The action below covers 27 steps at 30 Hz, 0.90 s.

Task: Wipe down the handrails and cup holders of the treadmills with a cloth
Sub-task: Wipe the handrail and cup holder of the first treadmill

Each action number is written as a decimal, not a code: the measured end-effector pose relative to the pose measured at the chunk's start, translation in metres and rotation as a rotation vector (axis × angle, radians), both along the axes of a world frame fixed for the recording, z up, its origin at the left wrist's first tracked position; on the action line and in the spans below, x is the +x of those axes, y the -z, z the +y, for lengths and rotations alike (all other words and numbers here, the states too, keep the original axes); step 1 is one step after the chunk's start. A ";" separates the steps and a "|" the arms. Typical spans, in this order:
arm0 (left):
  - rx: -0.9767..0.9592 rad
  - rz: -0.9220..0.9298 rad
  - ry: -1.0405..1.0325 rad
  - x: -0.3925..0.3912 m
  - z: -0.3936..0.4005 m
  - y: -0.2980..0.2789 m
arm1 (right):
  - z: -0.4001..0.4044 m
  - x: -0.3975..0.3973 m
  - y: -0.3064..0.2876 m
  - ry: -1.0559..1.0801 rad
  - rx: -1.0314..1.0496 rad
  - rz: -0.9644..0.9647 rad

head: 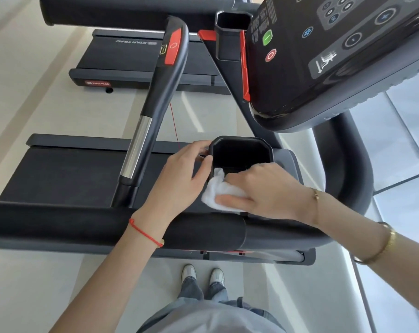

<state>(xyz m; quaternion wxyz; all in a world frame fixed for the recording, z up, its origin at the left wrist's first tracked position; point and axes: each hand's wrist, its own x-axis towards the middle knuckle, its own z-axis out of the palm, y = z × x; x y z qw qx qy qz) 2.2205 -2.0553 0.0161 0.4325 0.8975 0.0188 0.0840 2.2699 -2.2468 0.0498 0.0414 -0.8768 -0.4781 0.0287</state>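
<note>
Far left, a thick black handrail (59, 224) running across the bottom of the treadmill, belt (67, 179) behind it. Next over, a slanted grip bar (155, 99) with a chrome section low down and a red pad near the top. Left hand (179, 179), red string bracelet (143, 233) on the wrist, resting against the left side of the cup holder (242, 152), thumb hooked over the rim, fingers loosely curled at the outer wall, looks like steadying it. Square black cup holder sitting dead centre, just behind the handrail. White cloth (215, 188) bunched at the holder's near-left corner, part tucked down inside, part spilling onto the ledge in front. Right hand (263, 188) flat on top of the cloth, fingers pressed together and pushing it down, thumb along the lower edge, thin gold bracelets (315, 195) on that wrist. Up top right, the console (335, 56) with green and red buttons, a second cup holder (232, 32) left of it. Another treadmill (131, 58) in the background, white shoes (203, 275) on the floor below.
</note>
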 end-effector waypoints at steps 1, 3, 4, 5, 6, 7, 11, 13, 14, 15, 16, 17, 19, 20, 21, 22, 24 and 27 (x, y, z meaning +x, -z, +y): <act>-0.005 0.003 -0.003 0.000 0.000 0.000 | 0.009 -0.001 0.003 0.030 -0.033 -0.001; -0.013 0.007 -0.005 0.000 0.000 0.001 | 0.017 0.000 0.005 0.065 -0.054 0.019; -0.012 0.005 -0.004 0.000 0.000 0.001 | 0.015 0.001 0.005 0.070 -0.058 0.028; -0.011 0.001 -0.005 0.000 0.000 0.001 | 0.011 0.002 0.004 0.059 -0.061 0.032; -0.009 -0.001 -0.005 -0.001 0.000 0.001 | 0.005 0.003 0.002 0.034 -0.062 0.038; -0.007 -0.002 -0.006 -0.001 0.000 0.001 | 0.000 0.004 0.000 -0.003 -0.061 0.053; 0.001 0.003 -0.010 -0.002 0.000 0.002 | -0.023 0.014 -0.008 -0.154 -0.001 0.184; 0.011 0.005 -0.016 -0.001 0.000 0.002 | -0.032 0.020 -0.009 -0.266 0.051 0.150; 0.013 0.009 -0.016 -0.001 0.000 0.002 | -0.036 0.025 -0.008 -0.331 0.077 0.103; 0.012 0.014 -0.015 -0.001 0.000 0.001 | -0.040 0.030 -0.008 -0.391 0.092 0.054; 0.008 0.018 -0.015 -0.001 0.000 0.001 | -0.044 0.037 -0.008 -0.445 0.092 0.011; 0.005 0.022 -0.015 -0.001 0.000 0.001 | -0.047 0.044 -0.009 -0.491 0.078 -0.026; 0.003 0.033 -0.015 -0.001 -0.001 0.000 | -0.049 0.056 -0.012 -0.554 0.038 -0.087; 0.004 0.040 -0.015 -0.001 -0.001 -0.001 | -0.048 0.059 -0.011 -0.563 0.032 -0.106; 0.004 0.047 -0.014 -0.001 -0.001 -0.001 | -0.045 0.058 -0.009 -0.557 0.044 -0.116; 0.001 0.055 -0.014 -0.001 -0.001 -0.001 | -0.042 0.056 -0.006 -0.537 0.067 -0.123; -0.006 0.068 -0.014 -0.002 -0.001 -0.002 | -0.039 0.047 0.002 -0.481 0.103 -0.126; -0.008 0.070 -0.014 -0.002 -0.002 -0.003 | -0.040 0.043 0.008 -0.463 0.118 -0.090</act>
